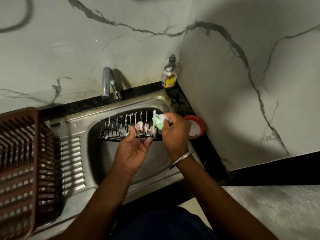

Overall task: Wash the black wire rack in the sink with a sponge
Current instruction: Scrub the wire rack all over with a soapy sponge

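The black wire rack (pixel 117 127) hangs above the steel sink (pixel 155 103), streaked with white foam. My left hand (pixel 134 149) holds it from below, thumb over the near rail and fingers curled inside behind the wires. My right hand (pixel 174 134) pinches a soapy green sponge (pixel 158 121) against the rack's right end.
A chrome tap (pixel 108 82) stands behind the basin. A clear bottle (pixel 169 71) stands in the back corner. A red-rimmed soap tub (pixel 195 126) rests on the black counter right of the sink. A brown plastic dish basket (pixel 22 161) covers the left drainboard.
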